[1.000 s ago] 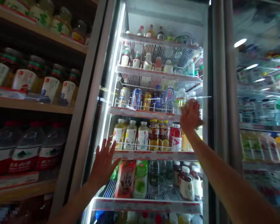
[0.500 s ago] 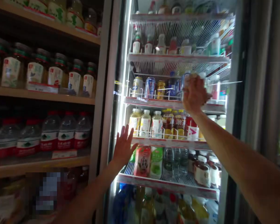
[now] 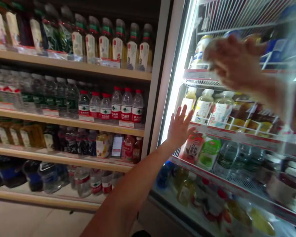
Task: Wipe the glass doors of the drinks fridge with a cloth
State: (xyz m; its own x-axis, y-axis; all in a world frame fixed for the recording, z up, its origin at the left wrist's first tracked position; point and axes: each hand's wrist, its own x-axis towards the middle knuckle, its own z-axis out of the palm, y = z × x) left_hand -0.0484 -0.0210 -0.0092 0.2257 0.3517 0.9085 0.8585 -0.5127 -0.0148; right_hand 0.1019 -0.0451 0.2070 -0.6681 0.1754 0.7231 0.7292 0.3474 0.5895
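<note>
My left hand (image 3: 180, 128) is open, fingers spread, held up flat at the glass front of a lit drinks fridge, near its left frame (image 3: 171, 82). Behind its fingertips stands a white-capped bottle (image 3: 189, 97); by the palm is a red-labelled bottle (image 3: 192, 146). My right hand (image 3: 236, 61) is higher up, in front of the can shelf, smeared by motion. Its fingers look bent, with something pale and greyish at their tips that I cannot make out. A white-and-yellow can (image 3: 201, 49) is just left of these fingers.
Left of the fridge, wooden shelves (image 3: 88, 67) hold rows of bottles, among them red-capped water bottles (image 3: 116, 105). Lower in the fridge lie a green-labelled bottle (image 3: 209, 153) and several white-capped jars (image 3: 286, 187). Pale floor (image 3: 19, 220) shows at bottom left.
The view has swung left and down and come closer to the fridge. My right hand has swept leftward across the fridge front, nearer to my left hand, which stays spread near the frame.
</note>
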